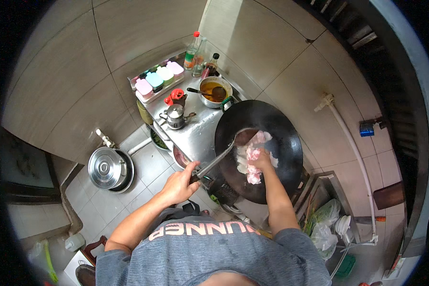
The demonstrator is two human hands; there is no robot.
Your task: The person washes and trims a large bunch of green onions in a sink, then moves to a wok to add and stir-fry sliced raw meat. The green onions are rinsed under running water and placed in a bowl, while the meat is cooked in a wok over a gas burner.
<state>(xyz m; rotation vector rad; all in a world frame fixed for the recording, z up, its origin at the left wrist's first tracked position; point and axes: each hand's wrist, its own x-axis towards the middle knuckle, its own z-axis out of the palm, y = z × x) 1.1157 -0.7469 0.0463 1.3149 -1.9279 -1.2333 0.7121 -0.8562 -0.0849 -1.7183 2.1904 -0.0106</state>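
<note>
A large black wok (pixel 283 121) stands in front of me. In it lie pale pink and white slices that look like raw fatty meat (pixel 253 177), spread over its middle. My right hand (pixel 262 161) is down in the wok, closed on some of the slices; its fingertips are partly hidden. My left hand (pixel 181 185) grips the dark handle of a long metal wok spatula (pixel 219 158). The rounded head of this tool rests inside the wok, beside the meat.
Left of the wok, a steel counter (pixel 195 138) bears a pot of orange-brown liquid with a ladle (pixel 214 90), a small metal pot (pixel 175 117), seasoning boxes (pixel 155 80) and bottles (pixel 191 52). A lidded pot (pixel 107 169) is at far left. Plastic bags (pixel 325 229) lie right.
</note>
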